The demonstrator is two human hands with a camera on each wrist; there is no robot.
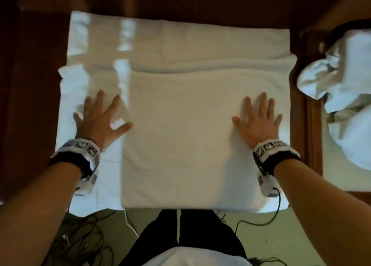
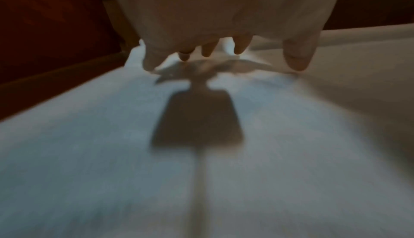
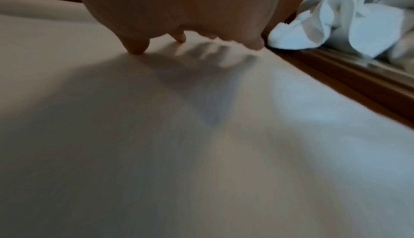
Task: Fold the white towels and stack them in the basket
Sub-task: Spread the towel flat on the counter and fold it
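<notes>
A partly folded white towel (image 1: 180, 135) lies flat on the wooden table, its folded top layer filling the middle and right. My left hand (image 1: 100, 115) lies flat with fingers spread on the lower layer at the left, beside the folded layer's left edge. My right hand (image 1: 259, 119) presses flat with fingers spread on the folded layer near its right edge. In the left wrist view the fingertips (image 2: 295, 59) touch the towel (image 2: 201, 153). In the right wrist view the fingertips (image 3: 136, 47) rest on the towel (image 3: 201, 153). No basket shows.
A heap of crumpled white towels (image 1: 345, 89) (image 3: 349, 24) lies to the right, past the raised wooden table edge (image 1: 313, 115). Dark wood (image 1: 30, 85) borders the left and far sides. Cables (image 1: 86, 237) trail on the green floor by my legs.
</notes>
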